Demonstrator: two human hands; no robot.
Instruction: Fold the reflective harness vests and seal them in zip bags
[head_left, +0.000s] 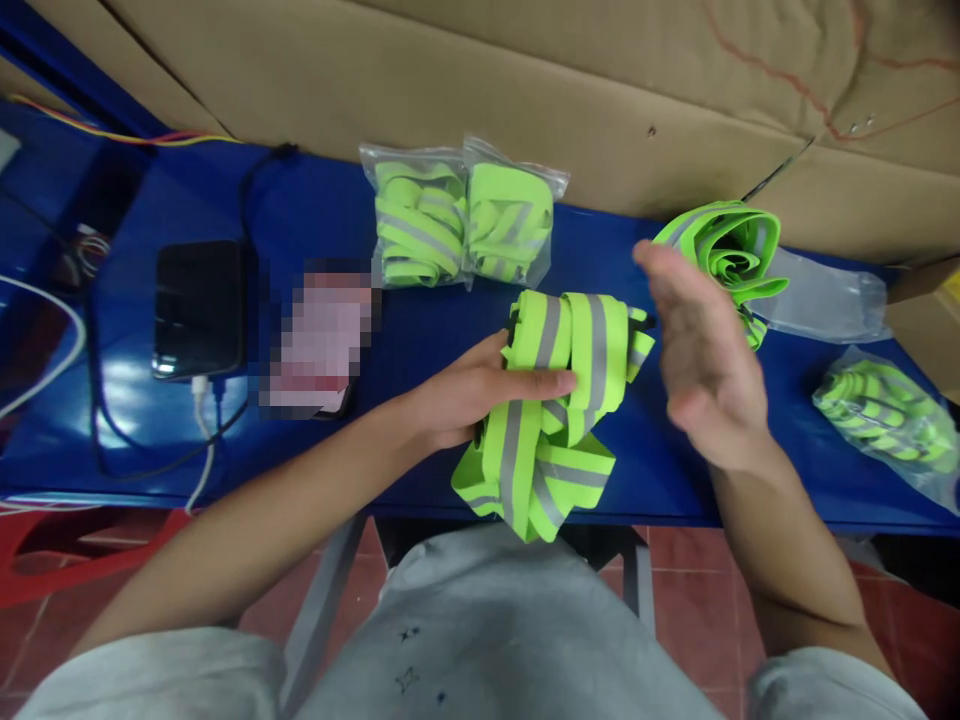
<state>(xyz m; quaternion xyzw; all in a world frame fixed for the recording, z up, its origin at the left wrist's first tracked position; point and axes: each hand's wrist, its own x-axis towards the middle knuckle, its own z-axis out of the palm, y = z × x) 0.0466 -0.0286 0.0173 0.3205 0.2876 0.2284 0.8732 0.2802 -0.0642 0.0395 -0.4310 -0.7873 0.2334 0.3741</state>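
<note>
The left fingers [534,385] pinch the folded reflective strap [598,350] above the front edge of the blue counter [420,430]; right of it, the right fingers [675,290] are held together, empty. Beyond the strap stands brown cardboard [570,90]; below lies red tiled floor [694,600].

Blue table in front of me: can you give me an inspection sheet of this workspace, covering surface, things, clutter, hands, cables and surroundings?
Surface: blue table, glossy; no spill seen.
Job's things: green reflective straps in hand; loose strap coil behind the right hand; two bagged strap bundles at the back, another bagged bundle far right.
Clutter: black device, phone, flat clear bag.
Hands: left hand grips the straps; right hand open, contact with coil unclear.
Cables: white cable plugged into the device; black cable loops nearby.
Surroundings: cardboard behind; tiled floor.
</note>
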